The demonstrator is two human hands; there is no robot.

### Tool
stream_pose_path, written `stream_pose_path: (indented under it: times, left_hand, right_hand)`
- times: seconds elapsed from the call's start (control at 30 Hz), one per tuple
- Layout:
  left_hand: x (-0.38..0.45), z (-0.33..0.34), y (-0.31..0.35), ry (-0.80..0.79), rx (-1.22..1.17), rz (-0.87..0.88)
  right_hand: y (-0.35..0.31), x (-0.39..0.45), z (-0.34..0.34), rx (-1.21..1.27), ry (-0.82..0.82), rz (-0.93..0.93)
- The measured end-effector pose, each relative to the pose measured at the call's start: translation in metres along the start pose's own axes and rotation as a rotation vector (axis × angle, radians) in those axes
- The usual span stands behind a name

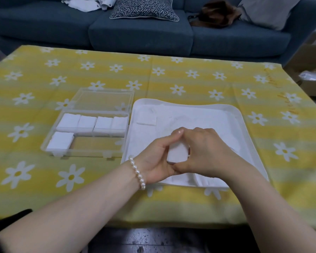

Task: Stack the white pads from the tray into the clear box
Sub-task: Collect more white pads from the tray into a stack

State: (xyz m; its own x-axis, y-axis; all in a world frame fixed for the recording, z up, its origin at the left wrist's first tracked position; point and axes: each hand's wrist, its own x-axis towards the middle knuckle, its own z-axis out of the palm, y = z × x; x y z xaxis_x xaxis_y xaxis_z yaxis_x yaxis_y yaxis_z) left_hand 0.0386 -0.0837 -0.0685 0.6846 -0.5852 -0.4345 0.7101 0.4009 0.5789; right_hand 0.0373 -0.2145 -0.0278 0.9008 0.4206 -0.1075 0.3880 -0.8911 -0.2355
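A white tray [245, 128] lies right of centre on the table, with several loose white pads in it, one [146, 119] lying flat at its far left. Both hands meet over the tray's near half around a small stack of white pads [177, 154]. My left hand [157, 156] cups the stack from the left and my right hand [206, 152] presses it from the right. The clear box [62, 153] stands left of the tray with its lid [104, 101] folded back. Several pad stacks sit in the box, most in the far row [91, 123] and one [59, 141] at the near left.
A yellow cloth [190, 79] with white daisies covers the table. A blue sofa [140, 35] with a patterned cushion [144, 10] and a brown bag [215, 15] runs along the far side. A cardboard box [310, 83] stands at the right edge. A pearl bracelet [138, 172] circles my left wrist.
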Motion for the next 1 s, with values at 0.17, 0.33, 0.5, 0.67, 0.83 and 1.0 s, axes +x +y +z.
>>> stream_pose_path:
  times: [0.17,0.33,0.5,0.67,0.83,1.0]
  left_hand:
    - [-0.005,0.002,0.005,-0.047,-0.052,-0.046]
    - [-0.002,-0.004,0.019,0.122,-0.167,-0.034]
    - [0.002,-0.013,0.026,0.304,-0.168,0.039]
    - [0.006,-0.016,0.019,0.375,-0.083,0.020]
    - [0.007,-0.015,0.013,0.328,-0.057,0.003]
    - [0.011,-0.017,0.009,0.319,-0.023,0.000]
  right_hand:
    - [0.017,0.002,0.004,0.523,-0.126,0.068]
    - [0.050,0.000,-0.009,0.687,0.149,0.220]
    - [0.079,-0.013,-0.002,0.412,-0.023,0.483]
    - [0.058,-0.020,0.037,0.100,-0.253,0.540]
    - [0.053,-0.023,0.048,0.196,-0.195,0.565]
    - [0.055,-0.026,0.031,0.395,-0.031,0.537]
